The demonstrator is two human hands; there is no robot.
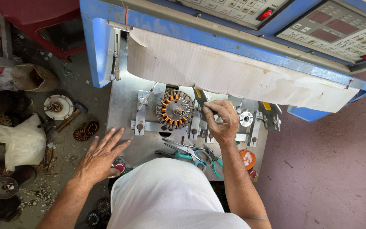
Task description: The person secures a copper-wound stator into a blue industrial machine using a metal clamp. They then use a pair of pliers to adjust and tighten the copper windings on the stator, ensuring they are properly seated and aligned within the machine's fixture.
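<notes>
Stator (175, 110) sits just left of right hand's (222, 121) grip

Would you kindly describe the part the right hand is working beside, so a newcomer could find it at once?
Start at the blue machine with the torn cardboard sheet hanging along its front, then drop to the metal plate beneath it. Just left of the right hand sits a round stator. Unlike the flat grey brackets around it, it is a toothed ring with orange inserts between its slots.

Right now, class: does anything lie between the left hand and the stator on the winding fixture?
Nothing visible. Only bare metal plate and a fixture bracket separate the flat left hand from the stator.
</notes>
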